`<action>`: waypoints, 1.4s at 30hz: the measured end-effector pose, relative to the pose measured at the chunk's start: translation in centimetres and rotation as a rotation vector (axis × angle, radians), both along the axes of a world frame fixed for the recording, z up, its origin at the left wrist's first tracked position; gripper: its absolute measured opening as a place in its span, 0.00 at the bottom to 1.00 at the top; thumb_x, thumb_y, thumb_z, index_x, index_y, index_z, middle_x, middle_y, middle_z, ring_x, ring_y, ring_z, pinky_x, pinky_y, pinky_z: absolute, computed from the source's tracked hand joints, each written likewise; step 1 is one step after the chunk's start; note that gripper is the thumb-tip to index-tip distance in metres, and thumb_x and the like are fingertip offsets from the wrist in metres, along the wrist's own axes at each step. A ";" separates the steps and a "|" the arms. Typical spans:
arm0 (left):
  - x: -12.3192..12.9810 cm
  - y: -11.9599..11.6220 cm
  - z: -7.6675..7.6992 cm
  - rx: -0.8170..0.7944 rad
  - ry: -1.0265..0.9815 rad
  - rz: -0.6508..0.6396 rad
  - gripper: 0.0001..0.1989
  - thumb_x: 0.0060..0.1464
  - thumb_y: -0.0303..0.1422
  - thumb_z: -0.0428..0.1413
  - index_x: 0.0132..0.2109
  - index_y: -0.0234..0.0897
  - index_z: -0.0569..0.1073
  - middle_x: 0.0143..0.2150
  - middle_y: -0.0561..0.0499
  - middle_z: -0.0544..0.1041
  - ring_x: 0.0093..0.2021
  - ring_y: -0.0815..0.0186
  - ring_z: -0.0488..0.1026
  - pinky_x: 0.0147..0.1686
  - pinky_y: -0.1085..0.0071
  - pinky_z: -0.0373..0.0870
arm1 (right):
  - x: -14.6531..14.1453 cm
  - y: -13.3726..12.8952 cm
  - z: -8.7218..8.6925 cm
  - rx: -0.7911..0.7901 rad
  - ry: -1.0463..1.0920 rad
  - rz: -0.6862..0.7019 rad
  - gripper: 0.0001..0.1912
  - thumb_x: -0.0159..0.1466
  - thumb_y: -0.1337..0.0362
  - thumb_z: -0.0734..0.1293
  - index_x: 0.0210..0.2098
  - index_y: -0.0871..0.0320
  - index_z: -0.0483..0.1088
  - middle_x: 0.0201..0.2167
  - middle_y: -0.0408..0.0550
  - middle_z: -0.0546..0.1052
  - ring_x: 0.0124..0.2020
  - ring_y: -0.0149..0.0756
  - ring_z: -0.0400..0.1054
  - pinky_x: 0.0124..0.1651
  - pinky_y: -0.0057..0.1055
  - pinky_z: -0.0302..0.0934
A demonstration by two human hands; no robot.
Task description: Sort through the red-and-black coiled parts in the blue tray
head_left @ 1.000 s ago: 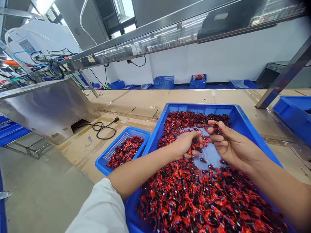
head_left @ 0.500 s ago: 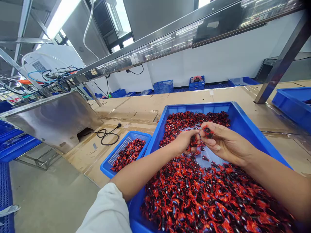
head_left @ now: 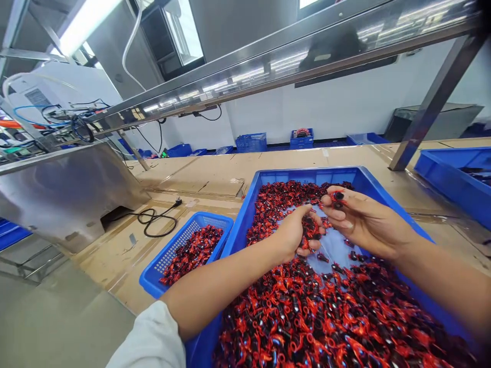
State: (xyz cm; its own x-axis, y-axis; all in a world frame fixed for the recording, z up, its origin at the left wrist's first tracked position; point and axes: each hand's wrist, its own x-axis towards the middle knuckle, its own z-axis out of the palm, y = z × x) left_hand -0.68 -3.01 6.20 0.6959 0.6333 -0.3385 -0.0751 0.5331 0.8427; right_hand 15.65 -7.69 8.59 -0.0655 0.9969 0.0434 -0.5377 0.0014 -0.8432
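Observation:
My left hand (head_left: 297, 232) is cupped around several small red-and-black plastic parts (head_left: 310, 230), which show between its curled fingers. Just to its right, my right hand (head_left: 360, 217) pinches one red-and-black part (head_left: 337, 196) between thumb and fingertips. Both hands hover over a large blue bin (head_left: 368, 179) heaped with the same kind of parts (head_left: 307, 312). A patch of the bin's pale floor shows under the hands, with a few loose parts on it. Beside the bin on the left, a smaller perforated blue basket (head_left: 153, 282) also contains such parts.
Brown cardboard covers the table (head_left: 215, 174). A black cable with a plug (head_left: 157, 222) lies near a metal housing (head_left: 65, 194) at left. A metal post (head_left: 425, 112) rises at right, near another blue bin (head_left: 433, 161). A steel beam crosses above.
My hands have drawn slightly apart, and the left hand's fingers have loosened, baring more of the parts in it. The whole view has shifted a little.

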 end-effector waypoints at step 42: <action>-0.9 -0.6 1.8 0.194 0.089 -0.090 0.36 0.67 0.63 0.39 0.40 0.36 0.74 0.30 0.50 0.70 0.17 0.74 0.60 0.15 0.79 0.41 | 0.0 -1.0 -1.0 0.632 -1.370 -0.448 0.15 0.68 0.45 0.69 0.40 0.48 0.79 0.17 0.39 0.70 0.16 0.33 0.60 0.24 0.32 0.50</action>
